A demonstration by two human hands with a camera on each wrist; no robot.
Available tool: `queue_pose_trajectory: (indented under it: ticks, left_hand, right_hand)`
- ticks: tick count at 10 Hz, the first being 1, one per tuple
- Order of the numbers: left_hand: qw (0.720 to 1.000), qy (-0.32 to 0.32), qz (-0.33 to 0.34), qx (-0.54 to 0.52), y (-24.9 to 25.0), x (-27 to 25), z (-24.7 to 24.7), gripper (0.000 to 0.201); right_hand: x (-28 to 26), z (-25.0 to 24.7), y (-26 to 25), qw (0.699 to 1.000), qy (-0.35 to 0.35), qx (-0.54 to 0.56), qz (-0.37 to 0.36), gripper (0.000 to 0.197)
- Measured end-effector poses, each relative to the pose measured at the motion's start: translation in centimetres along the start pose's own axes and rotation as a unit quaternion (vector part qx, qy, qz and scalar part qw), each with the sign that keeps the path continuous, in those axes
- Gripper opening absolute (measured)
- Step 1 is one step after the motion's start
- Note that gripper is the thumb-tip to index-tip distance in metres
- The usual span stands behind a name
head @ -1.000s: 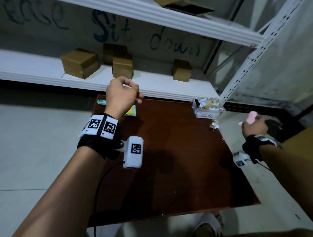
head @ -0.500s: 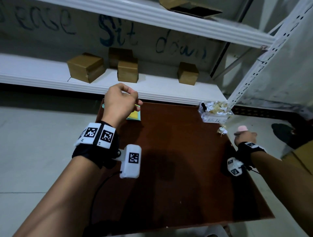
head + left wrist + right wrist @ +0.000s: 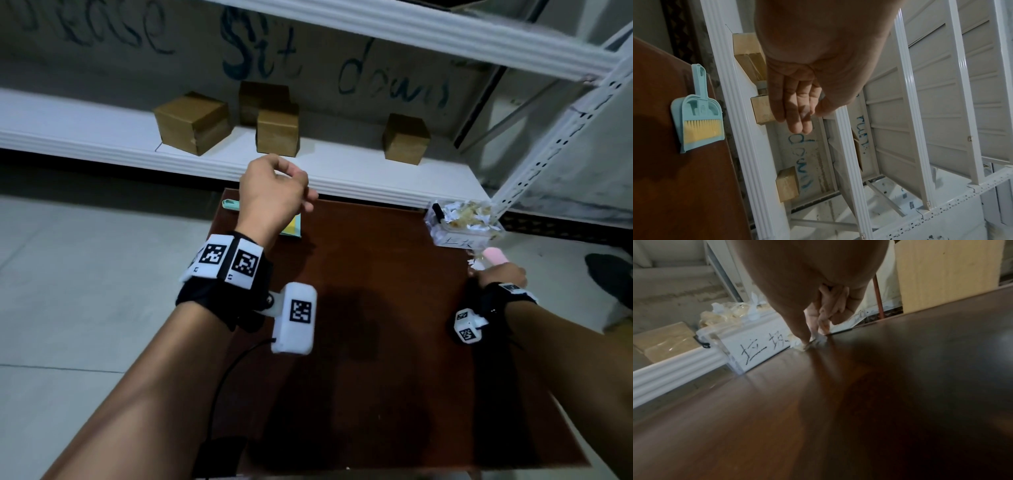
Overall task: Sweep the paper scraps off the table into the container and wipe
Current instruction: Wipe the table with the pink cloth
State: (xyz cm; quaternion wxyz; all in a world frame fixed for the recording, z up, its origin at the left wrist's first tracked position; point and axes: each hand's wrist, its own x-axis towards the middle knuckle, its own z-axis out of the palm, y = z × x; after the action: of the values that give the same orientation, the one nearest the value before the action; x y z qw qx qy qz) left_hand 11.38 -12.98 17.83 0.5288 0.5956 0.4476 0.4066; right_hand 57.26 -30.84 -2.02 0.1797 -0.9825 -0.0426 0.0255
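A clear container (image 3: 462, 228) full of paper scraps stands on the far right corner of the brown table (image 3: 376, 308). A few white scraps (image 3: 475, 263) lie on the table just in front of it. My right hand (image 3: 498, 274) grips a pink cloth (image 3: 495, 256) at the table's right edge. In the right wrist view the pink cloth (image 3: 830, 311) is bunched in that hand and a fingertip (image 3: 805, 339) touches the scraps (image 3: 819, 339) beside the container (image 3: 756, 345). My left hand (image 3: 301, 195) hovers empty over the far left corner, fingers relaxed (image 3: 797, 116).
A pale blue dustpan with a yellow-bristled brush (image 3: 698, 116) lies on the table's far left corner, under my left hand. Behind the table runs a white shelf (image 3: 102, 137) with several cardboard boxes (image 3: 191, 121). A white rack post (image 3: 548, 137) rises beside the container.
My right hand with the pink cloth has come in from beyond the table's right edge and down onto the scraps by the container. The left hand has stayed over the far left corner.
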Motion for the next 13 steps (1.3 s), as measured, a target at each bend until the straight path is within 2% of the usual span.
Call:
queue_pose_trajectory:
  ticks: [2,4,5,6,8,9,10,11,12,13]
  left_hand:
    - [1.0,-0.002,0.001,-0.001,0.6,-1.0,0.3,0.006]
    - [1.0,0.0,0.011,0.007,0.6,-0.7,0.4,0.005]
    - [1.0,0.003,0.005,-0.007,0.5,-0.2,0.5,0.005]
    - [1.0,0.0,0.002,-0.003,0.5,-0.2,0.8,0.006]
    - [1.0,-0.014,0.009,0.004,0.6,-0.6,1.0,0.005]
    - [1.0,-0.012,0.006,-0.001,0.4,-0.3,0.8,0.005]
    - [1.0,-0.005,0.004,-0.003,0.0,0.2,0.4,0.005]
    - [1.0,-0.006,0.002,-0.001,0.0,0.3,0.5,0.006]
    - [1.0,-0.009,-0.001,0.001,0.1,0.4,0.6,0.005]
    - [1.0,-0.006,-0.003,-0.003,0.3,0.4,0.7,0.005]
  right_hand:
    - [0.7,-0.5,0.3,1.0,0.002,0.026,-0.003,0.066]
    - [1.3,1.8,-0.4,0.997,-0.008,0.078,0.003,0.083]
    - [1.9,3.1,0.0,0.994,0.004,0.105,0.0,0.073]
    - [2.0,3.3,0.7,0.99,0.059,0.127,0.017,0.043]
    - [0.5,-3.4,0.6,0.971,0.143,0.191,0.023,0.03]
    - [1.3,-5.6,-0.6,0.965,0.157,0.208,-0.001,0.039]
    - [2.1,-7.7,-5.2,0.963,0.142,0.211,-0.091,0.031]
    - [2.3,-7.4,-8.1,0.963,0.117,0.209,-0.123,0.026]
    - [1.9,-5.5,-10.1,0.973,0.038,0.181,-0.136,0.039]
    - [1.6,-4.9,-10.2,0.972,0.019,0.189,-0.136,0.048]
